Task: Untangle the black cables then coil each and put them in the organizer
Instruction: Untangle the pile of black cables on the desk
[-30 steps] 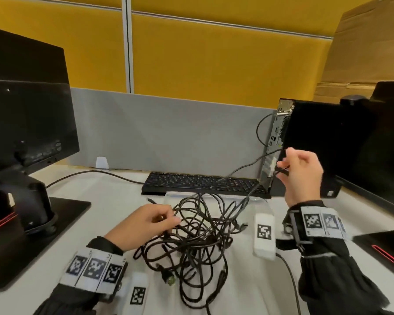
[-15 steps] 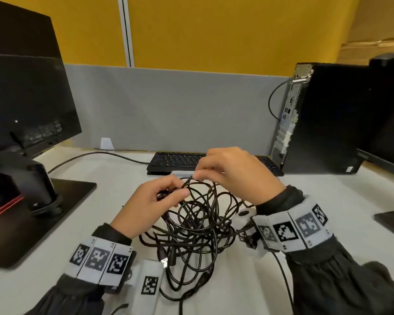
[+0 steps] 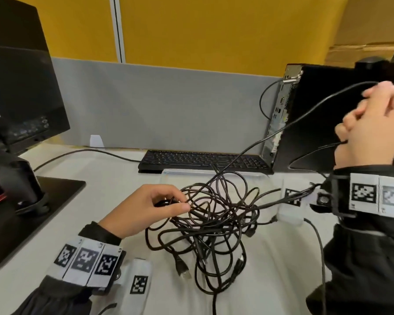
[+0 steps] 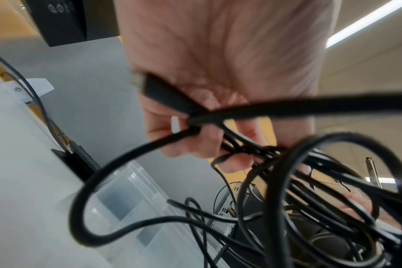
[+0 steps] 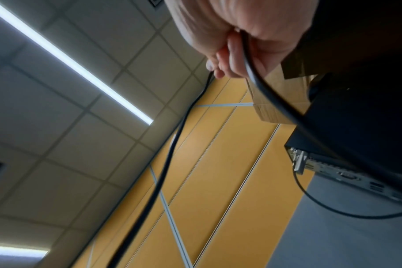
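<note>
Just yanked my right hand (image 3: 373,123) up and away, fist gripping one cable (image 3: 282,130) that's sliding free. Left hand (image 3: 146,210) pinches the tangle (image 3: 214,223) on the desk (image 3: 100,178), organizer (image 3: 214,172) behind it unfilled.

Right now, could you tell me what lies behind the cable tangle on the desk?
Behind the tangle lies a clear organizer, only its far rim showing, and beyond it a keyboard. The cables cover the organizer's compartments in the head view.
</note>
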Available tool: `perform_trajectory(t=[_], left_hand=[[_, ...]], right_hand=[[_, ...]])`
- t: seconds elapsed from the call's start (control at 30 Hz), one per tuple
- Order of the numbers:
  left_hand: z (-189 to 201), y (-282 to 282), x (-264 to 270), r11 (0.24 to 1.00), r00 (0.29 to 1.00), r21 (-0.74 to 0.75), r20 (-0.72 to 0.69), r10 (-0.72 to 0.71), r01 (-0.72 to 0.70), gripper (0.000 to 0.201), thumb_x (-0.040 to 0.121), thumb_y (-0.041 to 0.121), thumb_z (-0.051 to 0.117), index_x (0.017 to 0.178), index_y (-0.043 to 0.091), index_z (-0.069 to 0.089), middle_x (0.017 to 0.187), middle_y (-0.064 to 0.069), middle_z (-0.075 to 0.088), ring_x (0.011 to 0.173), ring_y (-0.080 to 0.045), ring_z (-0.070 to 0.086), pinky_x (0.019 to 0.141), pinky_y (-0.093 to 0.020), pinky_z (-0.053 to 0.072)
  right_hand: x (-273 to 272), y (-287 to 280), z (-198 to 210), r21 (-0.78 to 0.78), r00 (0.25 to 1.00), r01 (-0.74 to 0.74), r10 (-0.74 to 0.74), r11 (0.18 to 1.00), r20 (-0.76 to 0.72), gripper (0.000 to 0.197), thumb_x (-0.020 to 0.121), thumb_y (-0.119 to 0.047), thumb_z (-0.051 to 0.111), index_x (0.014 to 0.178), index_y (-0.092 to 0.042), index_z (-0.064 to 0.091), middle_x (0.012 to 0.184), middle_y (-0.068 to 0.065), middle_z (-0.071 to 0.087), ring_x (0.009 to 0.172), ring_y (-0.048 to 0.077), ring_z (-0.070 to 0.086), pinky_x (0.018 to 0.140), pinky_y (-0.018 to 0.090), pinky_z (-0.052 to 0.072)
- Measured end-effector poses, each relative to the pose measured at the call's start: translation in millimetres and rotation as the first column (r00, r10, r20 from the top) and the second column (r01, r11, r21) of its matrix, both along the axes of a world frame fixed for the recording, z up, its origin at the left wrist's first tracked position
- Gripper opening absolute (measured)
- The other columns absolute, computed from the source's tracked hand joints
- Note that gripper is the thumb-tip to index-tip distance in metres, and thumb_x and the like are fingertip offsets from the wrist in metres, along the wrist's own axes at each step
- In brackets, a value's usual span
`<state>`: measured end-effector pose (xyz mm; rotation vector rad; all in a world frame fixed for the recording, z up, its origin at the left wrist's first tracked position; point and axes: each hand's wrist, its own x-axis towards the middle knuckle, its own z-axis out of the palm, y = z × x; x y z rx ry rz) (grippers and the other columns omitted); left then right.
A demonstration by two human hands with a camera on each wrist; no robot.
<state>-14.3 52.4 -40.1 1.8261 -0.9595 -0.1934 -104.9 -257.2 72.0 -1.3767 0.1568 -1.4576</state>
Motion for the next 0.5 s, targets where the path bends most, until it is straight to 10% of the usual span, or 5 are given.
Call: perform_trajectory(t=[0.13,0.3,0.4,0.5], left_hand=[[2.4,-0.5,-1.6,0.999,0.998,0.000,0.051,0.043,-0.043,0.015,0.077,0.040,0.062,0.079,0.028,0.070,0.080,0.008,0.069,0.076,-0.005,0.061,0.073,-0.012,0.045],[1.8,-6.0,-0.5,0.973,0.980,-0.141,0.052,0.191,-0.182,0.018,0.089,0.019,0.057,0.074,0.012,0.065,0.057,0.013,0.053,0.052,0.001,0.045,0.051,-0.006,0.033],[-2.9,-6.0,5.2,0.944,0.960,-0.205,0.050,0.274,-0.259,0.019,0.092,0.012,0.054,0.075,0.009,0.062,0.058,0.015,0.053,0.053,0.003,0.044,0.053,-0.006,0.033],[-6.0,-2.0,12.1,0.906,0.939,-0.276,0.031,0.343,-0.321,0.019,0.092,0.016,0.054,0.075,0.012,0.061,0.064,0.010,0.055,0.058,0.001,0.044,0.058,-0.011,0.035]], right_hand=[[12.0,-6.3,-7.1,-0.133,0.983,0.002,-0.027,0.991,-0.180,0.022,0.096,-0.022,0.041,0.076,-0.025,0.050,0.057,-0.005,0.048,0.039,0.005,0.038,0.036,0.019,0.029],[37.7,33.8,-29.0,-0.559,0.604,-0.397,-0.252,0.727,-0.756,0.018,0.097,-0.024,0.047,0.085,-0.016,0.057,0.072,0.000,0.061,0.059,0.011,0.055,0.059,0.021,0.043],[49.3,69.1,-46.8,-0.530,0.430,-0.637,-0.312,0.559,-0.847,0.007,0.097,-0.025,0.048,0.096,-0.019,0.050,0.079,-0.007,0.054,0.075,0.015,0.051,0.062,0.021,0.037],[49.3,82.7,-55.0,-0.460,0.379,-0.696,-0.261,0.551,-0.888,0.041,0.095,-0.031,0.052,0.132,-0.022,0.037,0.111,-0.003,0.056,0.086,0.010,0.049,0.075,0.020,0.037]])
